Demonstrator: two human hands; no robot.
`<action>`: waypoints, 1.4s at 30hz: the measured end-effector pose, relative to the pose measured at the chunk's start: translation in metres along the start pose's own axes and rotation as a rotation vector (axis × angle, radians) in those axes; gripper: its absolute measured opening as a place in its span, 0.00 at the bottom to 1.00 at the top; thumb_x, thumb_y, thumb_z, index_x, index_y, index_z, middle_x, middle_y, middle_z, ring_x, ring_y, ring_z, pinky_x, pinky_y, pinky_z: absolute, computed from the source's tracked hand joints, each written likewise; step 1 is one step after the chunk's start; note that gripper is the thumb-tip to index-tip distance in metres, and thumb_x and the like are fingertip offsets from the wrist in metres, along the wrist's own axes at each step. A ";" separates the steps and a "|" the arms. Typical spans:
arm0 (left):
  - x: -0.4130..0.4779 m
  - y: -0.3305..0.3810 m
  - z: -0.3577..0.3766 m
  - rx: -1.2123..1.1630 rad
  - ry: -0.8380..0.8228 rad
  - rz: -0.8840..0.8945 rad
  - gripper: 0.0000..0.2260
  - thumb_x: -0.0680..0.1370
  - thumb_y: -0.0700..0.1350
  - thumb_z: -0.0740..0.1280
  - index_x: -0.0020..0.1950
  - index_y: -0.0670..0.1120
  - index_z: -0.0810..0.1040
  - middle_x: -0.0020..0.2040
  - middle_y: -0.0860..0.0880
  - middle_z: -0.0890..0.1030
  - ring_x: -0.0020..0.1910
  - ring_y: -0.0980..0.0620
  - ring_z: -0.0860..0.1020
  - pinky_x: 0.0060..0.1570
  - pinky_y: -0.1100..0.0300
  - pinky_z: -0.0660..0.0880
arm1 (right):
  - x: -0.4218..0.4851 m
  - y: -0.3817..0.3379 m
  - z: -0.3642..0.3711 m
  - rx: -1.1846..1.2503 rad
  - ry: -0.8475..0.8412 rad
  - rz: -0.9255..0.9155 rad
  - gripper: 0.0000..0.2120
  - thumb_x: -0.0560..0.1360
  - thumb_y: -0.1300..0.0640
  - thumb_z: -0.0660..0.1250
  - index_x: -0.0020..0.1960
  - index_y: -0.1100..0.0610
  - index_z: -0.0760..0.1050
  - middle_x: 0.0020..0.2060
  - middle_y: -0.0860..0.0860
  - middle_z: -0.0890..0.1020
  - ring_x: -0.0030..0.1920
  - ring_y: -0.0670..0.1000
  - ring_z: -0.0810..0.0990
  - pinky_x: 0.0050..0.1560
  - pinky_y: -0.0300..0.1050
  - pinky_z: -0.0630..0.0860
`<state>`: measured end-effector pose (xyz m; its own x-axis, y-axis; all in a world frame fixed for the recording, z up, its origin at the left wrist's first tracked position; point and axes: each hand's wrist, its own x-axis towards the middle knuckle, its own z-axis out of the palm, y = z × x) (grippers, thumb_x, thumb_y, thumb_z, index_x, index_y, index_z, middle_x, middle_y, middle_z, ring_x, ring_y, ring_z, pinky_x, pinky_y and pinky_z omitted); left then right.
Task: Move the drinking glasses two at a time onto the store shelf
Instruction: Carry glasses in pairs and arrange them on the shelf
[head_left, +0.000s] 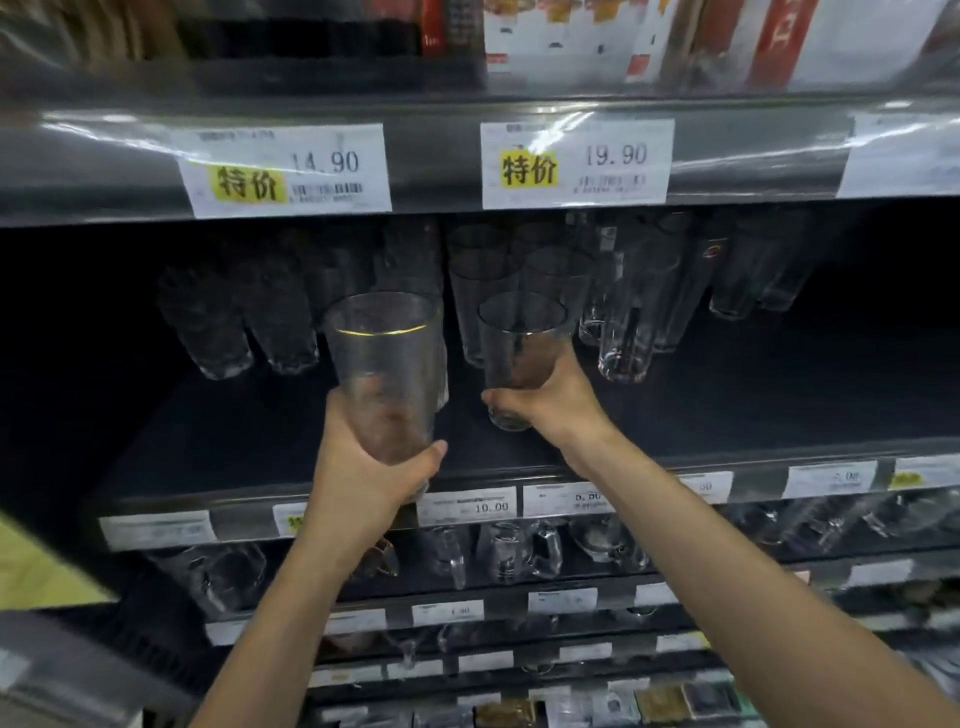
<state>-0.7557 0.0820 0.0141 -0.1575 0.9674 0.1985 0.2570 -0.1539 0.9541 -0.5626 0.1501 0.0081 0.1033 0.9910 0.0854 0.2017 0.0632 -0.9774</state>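
- Drinking glasses: one per hand, both upright, rims up, raised at the dark middle shelf (270, 457).
- Left hand (363, 467) is wrapped shut round the lower part of the gold-rimmed glass (384, 364); thumb shows across the near side, fingers behind the base. This glass is at the shelf's front lip, not yet inside.
- Right hand (545, 400) is closed round the lower half of the plain glass (519, 353), reaching further in. Base looks at or just above the shelf floor; can't tell if it touches.
- Low grips probably keep fingers off the rims and leave the tops free to slot in beside the stock.
- Shelved glasses (623, 312) stand in rows at the far side, some left, more right. Bare shelf lies near and between, so the gap in front of those rows looks like the target.
- Plain glass sits close to its neighbours; clinking is the risk.
- Price tags (283, 169) on the upper shelf edge leave headroom tight, so going in low makes sense.
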 end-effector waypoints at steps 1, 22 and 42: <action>0.002 -0.001 -0.003 -0.015 -0.007 -0.006 0.28 0.68 0.35 0.78 0.60 0.50 0.67 0.49 0.52 0.79 0.41 0.66 0.80 0.32 0.74 0.74 | 0.002 -0.001 0.004 0.001 0.002 -0.002 0.32 0.65 0.60 0.81 0.62 0.50 0.67 0.52 0.47 0.81 0.52 0.44 0.81 0.47 0.33 0.78; 0.022 -0.018 -0.017 -0.043 -0.031 0.041 0.30 0.67 0.35 0.78 0.63 0.47 0.68 0.52 0.49 0.79 0.45 0.66 0.79 0.36 0.75 0.73 | 0.021 0.007 0.024 0.012 0.047 -0.063 0.32 0.65 0.61 0.81 0.60 0.47 0.65 0.55 0.47 0.80 0.56 0.46 0.80 0.54 0.37 0.77; 0.013 -0.014 -0.014 -0.080 -0.073 0.092 0.29 0.67 0.36 0.79 0.62 0.49 0.69 0.52 0.50 0.80 0.48 0.61 0.81 0.41 0.71 0.76 | 0.005 0.000 0.008 -0.118 -0.034 -0.054 0.44 0.66 0.55 0.81 0.73 0.51 0.58 0.62 0.45 0.74 0.62 0.46 0.76 0.62 0.40 0.72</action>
<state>-0.7746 0.0942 0.0065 -0.0660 0.9601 0.2718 0.1902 -0.2553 0.9480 -0.5697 0.1565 0.0072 0.0570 0.9901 0.1283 0.3191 0.1037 -0.9420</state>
